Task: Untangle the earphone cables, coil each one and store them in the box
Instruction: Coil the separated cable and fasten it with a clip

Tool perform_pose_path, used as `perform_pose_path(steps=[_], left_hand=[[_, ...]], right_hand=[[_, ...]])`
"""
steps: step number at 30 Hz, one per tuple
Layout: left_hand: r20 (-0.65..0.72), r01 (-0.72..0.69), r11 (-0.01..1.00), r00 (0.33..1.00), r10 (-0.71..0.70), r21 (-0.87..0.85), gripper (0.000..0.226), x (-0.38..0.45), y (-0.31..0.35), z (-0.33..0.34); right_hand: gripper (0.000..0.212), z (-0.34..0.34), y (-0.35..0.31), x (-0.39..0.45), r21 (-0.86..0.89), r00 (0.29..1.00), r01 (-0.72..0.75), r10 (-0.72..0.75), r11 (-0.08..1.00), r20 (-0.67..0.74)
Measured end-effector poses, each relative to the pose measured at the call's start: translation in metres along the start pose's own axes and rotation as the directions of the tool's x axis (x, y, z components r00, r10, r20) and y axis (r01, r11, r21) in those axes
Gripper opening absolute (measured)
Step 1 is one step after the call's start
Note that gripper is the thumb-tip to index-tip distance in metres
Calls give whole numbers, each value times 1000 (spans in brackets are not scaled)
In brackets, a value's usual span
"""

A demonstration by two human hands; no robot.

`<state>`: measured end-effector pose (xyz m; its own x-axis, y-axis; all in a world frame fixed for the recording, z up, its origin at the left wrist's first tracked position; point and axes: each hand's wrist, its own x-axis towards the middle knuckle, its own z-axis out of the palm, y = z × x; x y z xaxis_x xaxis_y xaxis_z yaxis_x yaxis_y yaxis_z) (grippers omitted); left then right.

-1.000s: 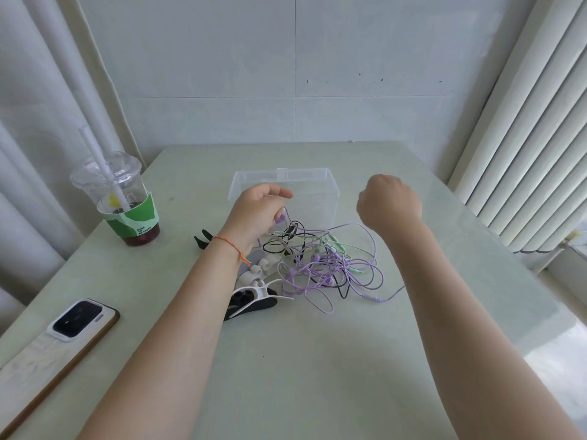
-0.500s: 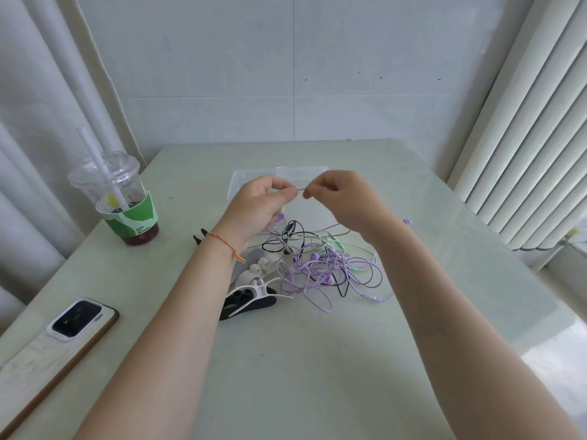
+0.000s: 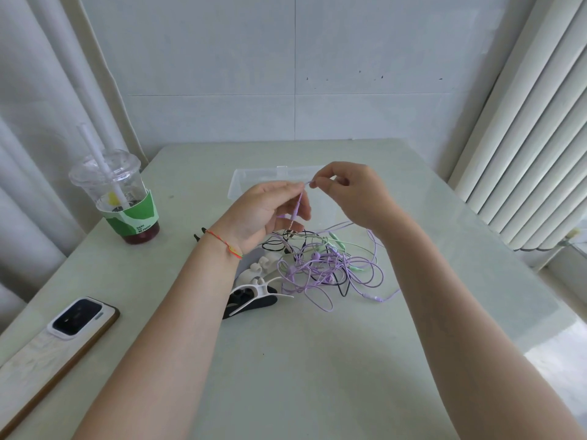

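A tangle of earphone cables (image 3: 330, 265), purple, green and black, lies on the table in front of a clear plastic box (image 3: 244, 179). My left hand (image 3: 270, 211) holds a stretch of purple cable (image 3: 298, 204) raised above the heap. My right hand (image 3: 352, 192) pinches the upper end of that same purple cable between thumb and forefinger, close to the left fingertips. Both hands hover in front of the box and hide part of it. White and black cable clips (image 3: 251, 293) lie at the left of the tangle.
An iced drink cup (image 3: 117, 198) with a straw stands at the far left. A phone (image 3: 79, 315) lies on a wooden board (image 3: 38, 363) near the front left edge. Vertical blinds (image 3: 533, 122) hang on the right, and a tiled wall rises behind the table.
My right hand swung in from the right to meet my left hand, and both now pinch the purple cable. Its end now hangs down across my left palm.
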<state>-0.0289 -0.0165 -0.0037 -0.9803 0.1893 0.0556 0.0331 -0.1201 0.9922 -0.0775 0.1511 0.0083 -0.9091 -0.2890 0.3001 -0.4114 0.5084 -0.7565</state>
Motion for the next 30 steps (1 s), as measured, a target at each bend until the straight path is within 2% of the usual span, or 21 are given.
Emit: perform_pose_path(steps=[6,12,15,19,23,26,30], left_hand=[[91,46,998,995,-42,-40,17,-3,0,2],[125,36,962,992,-2,-269,22,-2,2,8],[127,23,944,992,20,-329,25,-2,4,11],[85,8,891,996,34,-455,25,-1,6,13],[0,-36,820,999,44,-572,23,2,7,7],[-40,-58,819,998,43,-571,24,4,6,1],[-91,-63,850,996,18,-523,23,6,2,-6]], right_hand=[[15,2,0,0,45,999,9,-7,999,-47],[14,7,-2,1,66,997,12,-7,998,-82],[15,11,0,1,56,997,-16,20,998,-76],[17,15,1,-2,-53,999,-8,9,999,32],[30,16,-8,-8,-159,979,-9,41,987,198],[23,18,-13,-11,-203,963,42,15,978,269],[23,18,-16,-12,-234,955,47,25,971,294]])
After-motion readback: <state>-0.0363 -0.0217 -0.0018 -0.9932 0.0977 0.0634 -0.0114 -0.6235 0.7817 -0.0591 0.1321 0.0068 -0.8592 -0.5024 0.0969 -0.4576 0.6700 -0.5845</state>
